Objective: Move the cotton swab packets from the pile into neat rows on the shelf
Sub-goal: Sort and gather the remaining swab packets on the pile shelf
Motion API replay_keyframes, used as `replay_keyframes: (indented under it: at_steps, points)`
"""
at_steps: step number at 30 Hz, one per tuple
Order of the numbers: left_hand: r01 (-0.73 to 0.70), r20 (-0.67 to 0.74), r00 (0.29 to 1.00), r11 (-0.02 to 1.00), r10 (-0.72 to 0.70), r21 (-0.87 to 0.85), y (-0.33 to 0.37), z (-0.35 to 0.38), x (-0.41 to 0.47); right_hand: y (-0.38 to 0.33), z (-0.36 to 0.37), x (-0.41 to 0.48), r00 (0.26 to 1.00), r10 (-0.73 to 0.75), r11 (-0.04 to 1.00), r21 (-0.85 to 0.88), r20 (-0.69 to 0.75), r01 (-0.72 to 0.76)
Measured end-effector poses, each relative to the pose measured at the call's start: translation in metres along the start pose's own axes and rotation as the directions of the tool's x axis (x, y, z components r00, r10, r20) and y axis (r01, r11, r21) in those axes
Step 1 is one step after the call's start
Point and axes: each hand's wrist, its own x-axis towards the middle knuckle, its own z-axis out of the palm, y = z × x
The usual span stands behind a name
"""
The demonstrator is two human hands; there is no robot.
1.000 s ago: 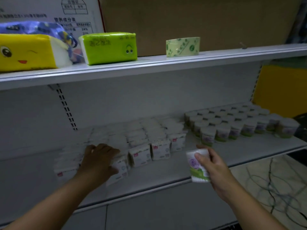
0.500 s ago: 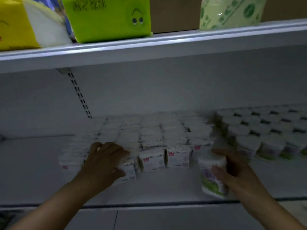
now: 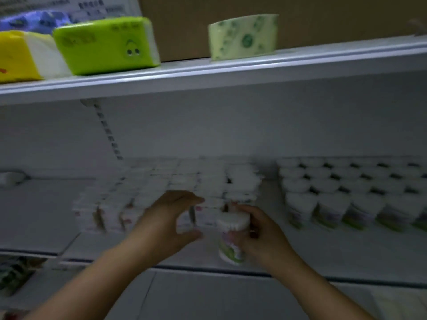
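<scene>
Rows of white rectangular cotton swab packets (image 3: 161, 188) fill the middle of the white shelf (image 3: 39, 218). My left hand (image 3: 168, 220) hovers at the front of these rows, fingers curved and apart, thumb below; whether it grips a packet is blurred. My right hand (image 3: 265, 234) is closed around a round cotton swab tub (image 3: 231, 239) with a green and purple label, held upright just in front of the packet rows. More round tubs (image 3: 346, 192) stand in rows on the right of the shelf.
The upper shelf (image 3: 231, 70) carries a yellow tissue pack (image 3: 20, 56), a green tissue pack (image 3: 104, 45) and a pale green patterned pack (image 3: 242, 35), with a cardboard box behind. The shelf's left part lies bare white. A slotted upright runs down the back wall.
My left hand has shifted right along the packet rows and opened. My right hand has carried the round tub left, closer to the packets. The view has swung, with blur.
</scene>
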Motion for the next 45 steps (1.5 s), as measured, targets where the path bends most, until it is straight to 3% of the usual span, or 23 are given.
replay_keyframes:
  at_steps: [4, 10, 12, 14, 17, 19, 22, 25, 32, 34, 42, 45]
  points:
    - [-0.023, 0.094, 0.994, 0.928, 0.063, -0.373, 0.079, 0.072, 0.013, -0.001, -0.054, -0.029, 0.992, -0.038, 0.997, -0.066, -0.120, 0.030]
    - [-0.019, -0.029, 1.000, 0.799, 0.002, -0.601, 0.186, 0.160, 0.051, 0.007, -0.149, -0.078, 0.919, -0.044, 0.979, -0.202, -0.393, -0.040]
    - [0.022, -0.003, 1.000, 0.805, -0.029, -0.593, 0.217, 0.188, 0.065, 0.009, -0.182, -0.092, 0.923, -0.085, 0.965, -0.262, -0.375, -0.018]
    - [0.058, 0.018, 0.998, 0.830, -0.058, -0.554, 0.246, 0.209, 0.078, 0.005, -0.215, -0.104, 0.891, -0.238, 0.905, -0.420, -0.387, 0.060]
    - [0.066, 0.017, 0.998, 0.854, -0.067, -0.516, 0.286, 0.227, 0.095, -0.005, -0.269, -0.118, 0.708, -0.466, 0.780, -0.624, -0.531, 0.046]
    - [-0.043, -0.057, 0.998, 0.945, 0.026, -0.325, 0.304, 0.236, 0.110, -0.008, -0.309, -0.120, 0.643, -0.490, 0.698, -0.707, -0.589, -0.115]
    - [-0.121, -0.120, 0.987, 0.987, 0.108, -0.103, 0.325, 0.237, 0.130, -0.011, -0.352, -0.118, 0.754, -0.337, 0.535, -0.774, -0.563, -0.339]
    - [-0.148, -0.145, 0.978, 0.989, 0.147, 0.002, 0.330, 0.240, 0.140, -0.009, -0.365, -0.113, 0.816, -0.271, 0.466, -0.811, -0.511, -0.353]
    - [-0.054, 0.016, 0.998, 0.998, 0.054, 0.027, 0.333, 0.256, 0.147, -0.001, -0.365, -0.110, 0.786, -0.360, 0.557, -0.791, -0.503, -0.252]
    - [-0.050, 0.067, 0.997, 0.997, 0.045, 0.063, 0.334, 0.258, 0.149, 0.003, -0.368, -0.112, 0.794, -0.385, 0.536, -0.814, -0.471, -0.223]
    - [-0.149, 0.121, 0.984, 0.977, 0.132, 0.149, 0.336, 0.250, 0.152, 0.007, -0.378, -0.117, 0.837, -0.385, 0.426, -0.880, -0.388, -0.212]
    - [-0.278, 0.066, 0.960, 0.944, 0.271, 0.178, 0.331, 0.233, 0.147, 0.005, -0.370, -0.127, 0.825, -0.386, 0.440, -0.868, -0.413, -0.229]
